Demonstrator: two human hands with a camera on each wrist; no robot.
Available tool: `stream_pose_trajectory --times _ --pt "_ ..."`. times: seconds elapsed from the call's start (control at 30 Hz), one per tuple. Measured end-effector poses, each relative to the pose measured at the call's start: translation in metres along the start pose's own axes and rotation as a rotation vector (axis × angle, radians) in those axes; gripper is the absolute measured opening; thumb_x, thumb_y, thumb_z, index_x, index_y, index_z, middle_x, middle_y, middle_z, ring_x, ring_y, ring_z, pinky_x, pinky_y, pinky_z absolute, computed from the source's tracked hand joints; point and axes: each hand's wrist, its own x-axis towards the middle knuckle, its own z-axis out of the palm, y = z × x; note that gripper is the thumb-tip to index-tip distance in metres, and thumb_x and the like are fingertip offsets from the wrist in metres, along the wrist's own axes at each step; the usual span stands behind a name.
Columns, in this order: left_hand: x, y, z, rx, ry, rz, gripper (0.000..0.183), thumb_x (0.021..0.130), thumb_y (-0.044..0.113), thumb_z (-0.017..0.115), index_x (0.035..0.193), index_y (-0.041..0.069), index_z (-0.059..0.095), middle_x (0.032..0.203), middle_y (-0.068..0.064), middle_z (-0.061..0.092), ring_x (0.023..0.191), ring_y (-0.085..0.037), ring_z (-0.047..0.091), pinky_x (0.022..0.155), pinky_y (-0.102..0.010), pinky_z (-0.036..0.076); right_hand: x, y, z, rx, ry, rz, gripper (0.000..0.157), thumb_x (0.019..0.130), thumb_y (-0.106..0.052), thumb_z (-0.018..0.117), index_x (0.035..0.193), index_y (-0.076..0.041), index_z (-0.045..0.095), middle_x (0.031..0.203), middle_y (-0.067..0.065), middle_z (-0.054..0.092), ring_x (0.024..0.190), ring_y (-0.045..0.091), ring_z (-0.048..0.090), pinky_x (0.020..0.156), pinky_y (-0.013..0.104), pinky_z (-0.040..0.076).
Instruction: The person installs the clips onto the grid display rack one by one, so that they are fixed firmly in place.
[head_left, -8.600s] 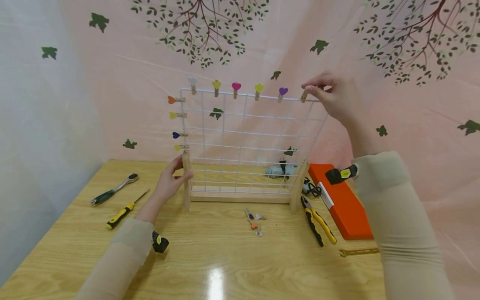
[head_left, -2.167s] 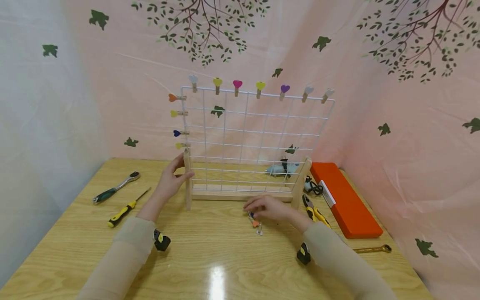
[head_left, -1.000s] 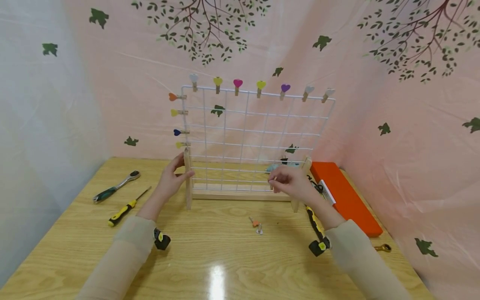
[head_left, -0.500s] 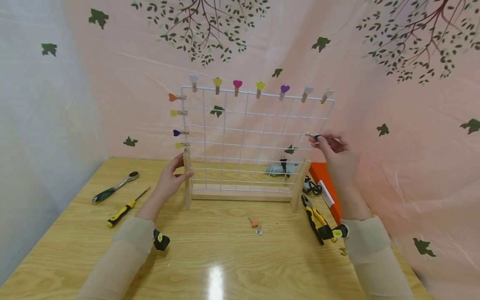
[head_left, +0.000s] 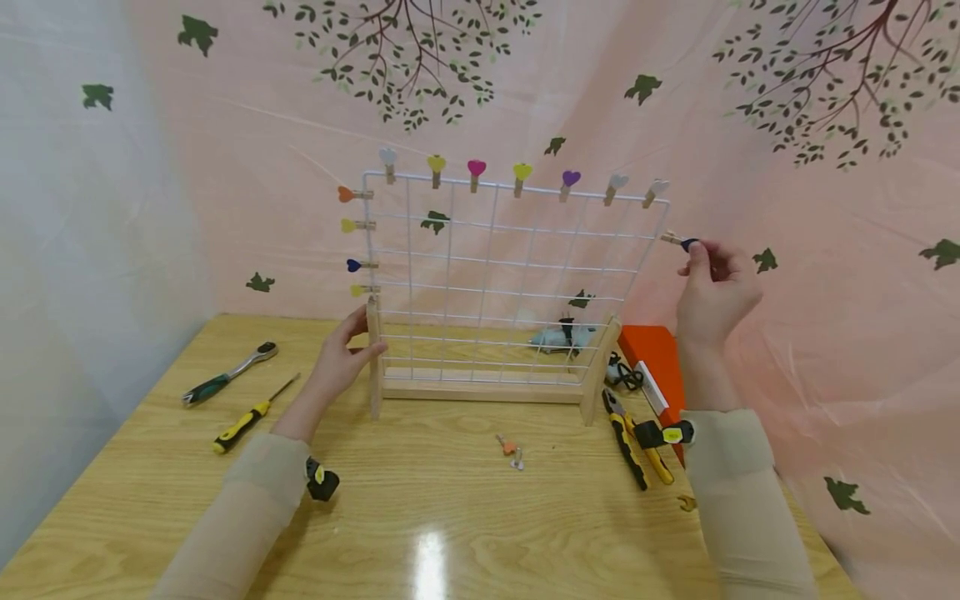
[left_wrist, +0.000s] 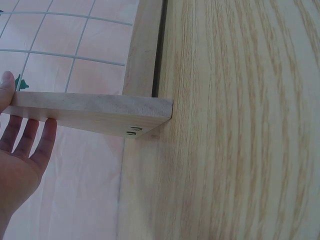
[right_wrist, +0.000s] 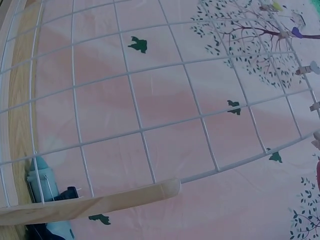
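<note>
A white wire grid in a wooden stand (head_left: pixel 480 391) stands upright on the table. My left hand (head_left: pixel 339 358) grips its left wooden post (head_left: pixel 376 367); the left wrist view shows the thumb on one side of the post (left_wrist: pixel 90 107) and fingers on the other. Beyond the grid's upper right edge, my right hand (head_left: pixel 716 292) pinches a mini clothespin (head_left: pixel 671 238) by its dark blue heart, the wooden tip pointing left, apart from the wire. Several heart clothespins line the top wire, among them a pink one (head_left: pixel 476 169), and the left wire, among them an orange one (head_left: pixel 345 194).
Two loose clothespins, one orange (head_left: pixel 508 448) and one whitish (head_left: pixel 517 462), lie before the stand. Pliers (head_left: pixel 626 442), a wrench (head_left: pixel 686 502) and an orange box (head_left: pixel 652 354) are on the right. A glue gun (head_left: pixel 558 338) sits behind; a ratchet (head_left: pixel 228 377) and screwdriver (head_left: pixel 243 427) lie left.
Two whitish-heart clothespins now sit at the top wire's right end. My right hand has picked up a dark blue one from the table and carried it up and right. My left hand stays put.
</note>
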Motion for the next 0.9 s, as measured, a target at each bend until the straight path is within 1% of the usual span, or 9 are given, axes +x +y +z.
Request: stream_pose_trajectory --times 0.07,0.17,0.33,0.43,0.6,0.67,0.73,0.83,0.9 --pt "0.0 0.0 0.0 -0.001 0.001 -0.001 0.067 0.085 0.015 0.061 0.141 0.007 0.024 0.125 -0.024 0.044 0.118 -0.036 0.039 0.086 -0.051 0.043 0.002 0.0 0.002 0.006 0.013 0.02 0.015 0.075 -0.02 0.069 0.083 -0.007 0.069 0.081 0.005 0.06 0.06 0.015 0.055 0.062 0.018 0.049" --pt "0.0 -0.001 0.0 -0.004 0.003 -0.002 0.067 0.084 0.015 0.061 0.14 0.007 0.025 0.124 -0.024 0.044 0.118 -0.036 0.04 0.086 -0.051 0.043 0.003 -0.004 0.006 0.007 0.011 0.025 0.014 0.075 -0.018 0.069 0.083 -0.007 0.069 0.08 0.004 0.06 0.061 0.017 0.055 0.062 0.017 0.049" --pt "0.001 -0.001 0.0 -0.008 0.006 0.002 0.066 0.084 0.015 0.061 0.14 0.007 0.026 0.124 -0.024 0.045 0.117 -0.035 0.04 0.086 -0.051 0.043 -0.001 -0.015 0.013 0.021 -0.013 -0.011 0.011 0.076 -0.014 0.069 0.082 -0.005 0.07 0.078 0.003 0.061 0.062 0.021 0.056 0.063 0.018 0.05" --pt "0.001 -0.002 0.0 -0.009 0.007 0.004 0.066 0.084 0.015 0.061 0.14 0.007 0.026 0.124 -0.023 0.045 0.117 -0.035 0.04 0.086 -0.051 0.043 -0.003 -0.017 0.016 0.024 -0.026 -0.025 0.01 0.077 -0.013 0.068 0.082 -0.005 0.069 0.078 0.003 0.062 0.062 0.019 0.056 0.063 0.018 0.05" --pt "0.002 -0.002 0.0 -0.01 0.007 0.009 0.066 0.084 0.015 0.062 0.14 0.007 0.027 0.124 -0.023 0.045 0.116 -0.034 0.041 0.085 -0.051 0.044 -0.002 -0.014 0.016 0.034 -0.046 -0.007 0.017 0.076 -0.018 0.068 0.085 -0.003 0.069 0.082 0.007 0.062 0.064 0.018 0.058 0.066 0.019 0.05" --pt "0.001 -0.002 0.0 -0.01 0.006 0.009 0.066 0.084 0.014 0.062 0.14 0.007 0.027 0.124 -0.023 0.045 0.116 -0.034 0.041 0.086 -0.051 0.043 0.0 -0.01 0.014 0.039 -0.058 -0.009 0.019 0.076 -0.019 0.068 0.086 -0.003 0.069 0.083 0.008 0.062 0.066 0.02 0.059 0.068 0.02 0.051" --pt "0.001 -0.001 0.0 -0.012 0.005 0.006 0.066 0.084 0.014 0.062 0.14 0.007 0.027 0.124 -0.023 0.045 0.116 -0.034 0.041 0.086 -0.052 0.043 0.002 -0.005 0.012 0.036 -0.07 -0.011 0.021 0.076 -0.02 0.068 0.087 -0.003 0.069 0.084 0.008 0.062 0.067 0.019 0.06 0.069 0.021 0.051" --pt "0.001 -0.001 0.0 -0.012 0.006 0.004 0.066 0.084 0.015 0.062 0.14 0.007 0.027 0.124 -0.023 0.045 0.116 -0.034 0.041 0.086 -0.052 0.042 0.005 0.002 0.008 0.012 -0.085 -0.01 0.023 0.076 -0.022 0.068 0.091 -0.005 0.068 0.088 0.007 0.062 0.072 0.019 0.061 0.071 0.021 0.051" --pt "0.001 -0.001 0.0 -0.013 0.007 0.004 0.066 0.084 0.015 0.062 0.14 0.007 0.027 0.124 -0.023 0.045 0.116 -0.034 0.041 0.086 -0.052 0.042 0.005 0.002 0.005 -0.028 -0.095 -0.014 0.024 0.076 -0.024 0.068 0.094 -0.008 0.068 0.091 0.005 0.061 0.075 0.017 0.06 0.071 0.02 0.05"
